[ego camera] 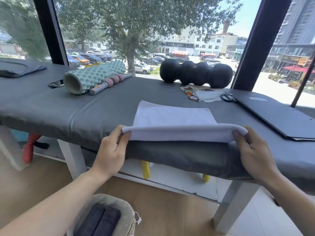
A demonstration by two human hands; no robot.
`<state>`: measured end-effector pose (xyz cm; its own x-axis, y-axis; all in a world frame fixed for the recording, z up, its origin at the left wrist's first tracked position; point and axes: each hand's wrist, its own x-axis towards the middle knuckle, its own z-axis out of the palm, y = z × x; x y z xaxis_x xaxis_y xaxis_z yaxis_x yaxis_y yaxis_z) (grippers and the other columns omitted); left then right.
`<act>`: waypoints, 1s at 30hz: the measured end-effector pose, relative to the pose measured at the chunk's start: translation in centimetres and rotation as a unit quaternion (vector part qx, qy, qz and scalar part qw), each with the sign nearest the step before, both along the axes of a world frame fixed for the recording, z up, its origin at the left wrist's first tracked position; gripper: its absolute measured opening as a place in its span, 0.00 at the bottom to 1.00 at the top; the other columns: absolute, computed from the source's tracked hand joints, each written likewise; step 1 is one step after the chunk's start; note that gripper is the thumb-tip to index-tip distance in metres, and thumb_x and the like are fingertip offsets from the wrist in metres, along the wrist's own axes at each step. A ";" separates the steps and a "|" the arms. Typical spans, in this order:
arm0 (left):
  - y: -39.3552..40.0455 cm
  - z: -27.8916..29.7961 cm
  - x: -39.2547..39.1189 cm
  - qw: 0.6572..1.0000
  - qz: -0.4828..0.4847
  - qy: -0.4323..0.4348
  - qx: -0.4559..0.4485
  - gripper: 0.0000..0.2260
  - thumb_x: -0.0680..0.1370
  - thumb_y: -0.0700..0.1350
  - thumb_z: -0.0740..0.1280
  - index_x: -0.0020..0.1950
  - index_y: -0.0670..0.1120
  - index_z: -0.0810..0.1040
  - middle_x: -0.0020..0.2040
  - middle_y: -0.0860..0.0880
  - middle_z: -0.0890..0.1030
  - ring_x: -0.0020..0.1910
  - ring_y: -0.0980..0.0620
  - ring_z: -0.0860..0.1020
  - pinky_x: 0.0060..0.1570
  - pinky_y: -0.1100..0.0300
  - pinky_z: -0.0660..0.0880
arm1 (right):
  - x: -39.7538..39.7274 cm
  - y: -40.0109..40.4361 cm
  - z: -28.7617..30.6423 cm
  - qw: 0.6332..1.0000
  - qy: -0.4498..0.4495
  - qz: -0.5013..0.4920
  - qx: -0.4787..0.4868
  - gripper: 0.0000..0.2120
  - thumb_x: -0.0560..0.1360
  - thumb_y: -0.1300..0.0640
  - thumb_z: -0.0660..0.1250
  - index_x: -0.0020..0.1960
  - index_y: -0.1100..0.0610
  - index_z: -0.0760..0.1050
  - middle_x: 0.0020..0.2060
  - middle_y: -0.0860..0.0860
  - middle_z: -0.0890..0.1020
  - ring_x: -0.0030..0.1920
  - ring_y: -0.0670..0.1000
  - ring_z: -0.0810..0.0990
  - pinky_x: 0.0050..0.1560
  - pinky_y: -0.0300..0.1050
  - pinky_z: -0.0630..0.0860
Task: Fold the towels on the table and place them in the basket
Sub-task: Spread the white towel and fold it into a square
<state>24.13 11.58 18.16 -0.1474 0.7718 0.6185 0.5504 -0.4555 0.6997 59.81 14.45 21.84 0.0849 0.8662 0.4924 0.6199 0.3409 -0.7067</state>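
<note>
A white towel (172,120) lies on the grey padded table (85,108), its near edge lifted and curled back over itself. My left hand (110,150) pinches the near left corner. My right hand (254,150) pinches the near right corner. Both hands hold that edge just above the table's front rim. On the floor at the bottom left stands a pale fabric basket (126,210) with a dark folded towel (100,220) inside.
A mint foam roller (92,76), a massage stick (110,82) and a phone (56,83) lie at the back left. A black peanut roller (196,73), glasses (192,93), scissors (227,97) and a dark board (276,114) sit at the right.
</note>
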 end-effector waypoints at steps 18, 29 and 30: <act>5.9 4.9 1.3 0.996 0.061 -0.044 -0.047 0.11 0.85 0.51 0.61 0.47 0.49 0.78 0.31 0.43 0.73 0.30 0.53 0.70 0.32 0.58 0.63 | -0.9 4.7 3.1 1.000 0.010 -0.004 -0.017 0.13 0.82 0.48 0.62 0.39 0.47 0.71 0.28 0.45 0.74 0.32 0.47 0.68 0.35 0.49 0.64; 13.3 4.3 0.0 0.968 0.140 0.051 -0.204 0.06 0.81 0.47 0.67 0.48 0.47 0.81 0.46 0.49 0.83 0.51 0.43 0.81 0.53 0.51 0.76 | -1.5 14.1 2.0 0.977 -0.073 -0.050 -0.194 0.14 0.80 0.45 0.65 0.48 0.54 0.80 0.45 0.50 0.82 0.47 0.54 0.79 0.42 0.46 0.70; 13.4 4.6 0.0 0.966 0.144 0.064 -0.207 0.06 0.81 0.47 0.67 0.48 0.47 0.80 0.46 0.50 0.82 0.51 0.44 0.80 0.54 0.51 0.76 | -1.5 14.3 2.1 0.974 -0.084 -0.053 -0.202 0.14 0.80 0.44 0.64 0.48 0.54 0.79 0.46 0.50 0.81 0.48 0.54 0.79 0.43 0.46 0.70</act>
<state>24.12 24.94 22.72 -0.3348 0.8953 0.2938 0.7072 0.0327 0.7063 58.32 28.72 23.96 0.1326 0.9830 0.1272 0.7549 -0.0170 -0.6556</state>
